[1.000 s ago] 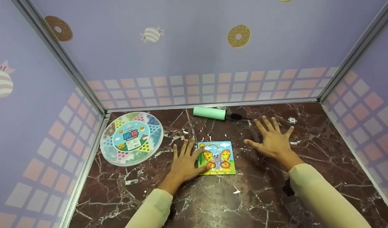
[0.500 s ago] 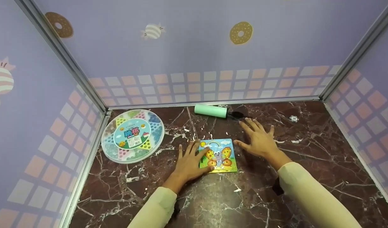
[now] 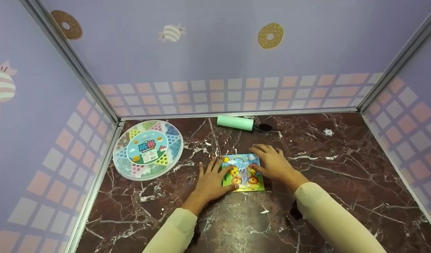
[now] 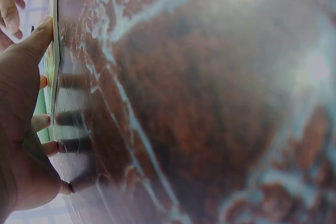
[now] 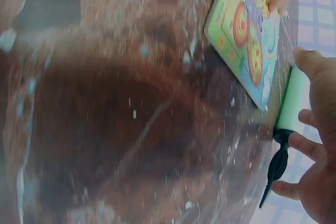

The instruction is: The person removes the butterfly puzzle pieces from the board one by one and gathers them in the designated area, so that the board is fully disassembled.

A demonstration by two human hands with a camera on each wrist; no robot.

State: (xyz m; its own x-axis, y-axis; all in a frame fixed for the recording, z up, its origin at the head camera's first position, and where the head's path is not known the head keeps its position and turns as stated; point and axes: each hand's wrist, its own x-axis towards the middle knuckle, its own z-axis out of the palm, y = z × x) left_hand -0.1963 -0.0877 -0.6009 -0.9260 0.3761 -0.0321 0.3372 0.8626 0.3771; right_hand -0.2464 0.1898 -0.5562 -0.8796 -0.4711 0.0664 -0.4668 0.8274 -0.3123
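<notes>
A square butterfly picture puzzle lies flat on the dark marble-patterned table. At its left side my left hand rests with fingers spread, the thumb and index finger over the board. In the left wrist view, the thumb lies at the puzzle's thin edge and the other fingers reach down to the table. My right hand is at the upper right of the puzzle, its thumb overlapping the picture in the head view. From the right wrist, the puzzle's near corner shows apart from the loosely bent fingers of that hand.
Behind the puzzle lies a mint-green hand pump with a black nozzle, close to the back wall. A round Chinese checkers box sits at the left. One small white-and-black chip is at the back right. Purple panels enclose the table.
My right hand has moved left and nearer, from beyond the puzzle's right side to its upper right edge. The left hand stays on the puzzle's left side.
</notes>
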